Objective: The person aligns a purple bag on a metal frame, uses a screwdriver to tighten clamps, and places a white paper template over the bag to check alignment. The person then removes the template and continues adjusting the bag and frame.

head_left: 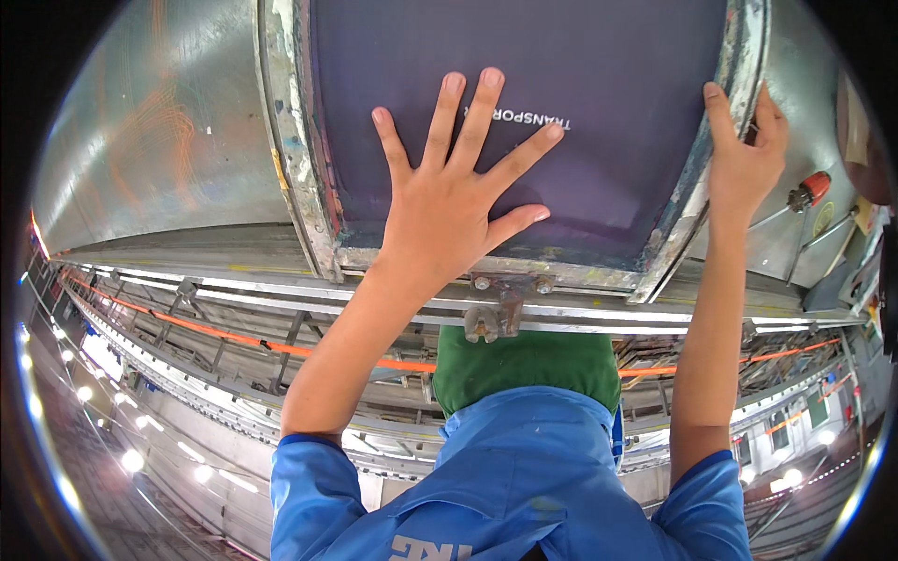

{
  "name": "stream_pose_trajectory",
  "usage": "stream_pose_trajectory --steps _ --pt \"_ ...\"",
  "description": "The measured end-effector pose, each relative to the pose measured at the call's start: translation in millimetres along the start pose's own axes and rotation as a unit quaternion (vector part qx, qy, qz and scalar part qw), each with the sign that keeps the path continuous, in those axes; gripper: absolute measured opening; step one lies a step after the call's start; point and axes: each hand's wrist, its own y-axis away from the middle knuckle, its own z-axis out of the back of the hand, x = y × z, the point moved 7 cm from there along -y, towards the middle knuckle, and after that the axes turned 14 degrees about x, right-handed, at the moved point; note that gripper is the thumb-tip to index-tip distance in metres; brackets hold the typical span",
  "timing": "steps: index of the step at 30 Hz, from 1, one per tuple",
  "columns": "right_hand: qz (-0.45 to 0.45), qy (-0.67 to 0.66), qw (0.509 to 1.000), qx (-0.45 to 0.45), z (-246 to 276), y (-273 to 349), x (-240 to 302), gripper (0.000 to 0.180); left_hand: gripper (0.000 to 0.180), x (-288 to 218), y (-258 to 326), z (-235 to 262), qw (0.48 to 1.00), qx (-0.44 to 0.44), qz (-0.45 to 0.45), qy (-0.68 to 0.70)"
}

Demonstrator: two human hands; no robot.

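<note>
A purple mesh screen (608, 112) sits stretched in a worn, paint-stained metal frame (299, 159). My left hand (449, 201) lies flat on the mesh with its fingers spread wide, near the frame's lower bar. My right hand (744, 150) grips the frame's right side bar (697, 187), with the fingers wrapped over its edge. Both forearms come up from blue short sleeves (505, 486) at the bottom of the view. A green cloth (524, 369) shows just below the frame.
A bolted metal clamp bracket (496, 313) holds the frame's lower bar to a long rail (281, 294). A shiny metal surface (159, 122) lies to the left. A red-handled tool (809, 190) sits on the right. An orange strap (234, 335) and rows of lights (131, 458) run below.
</note>
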Motion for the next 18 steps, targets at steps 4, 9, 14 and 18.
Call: stream_pose_trajectory --steps 4,9,14,18 --pt "0.042 0.051 0.998 0.004 7 -2 6 0.057 0.074 0 -3 2 1.000 0.011 -0.003 0.003" --pt "0.073 -0.017 0.997 -0.011 7 5 12 0.072 0.073 -6 1 9 1.000 -0.012 0.005 -0.009" --pt "0.223 0.251 0.933 0.129 84 -4 5 0.060 0.074 -3 6 6 1.000 -0.016 0.006 0.004" --pt "0.157 0.471 0.841 0.217 132 -14 -62 0.077 0.077 0 1 7 0.999 0.036 -0.013 0.033"
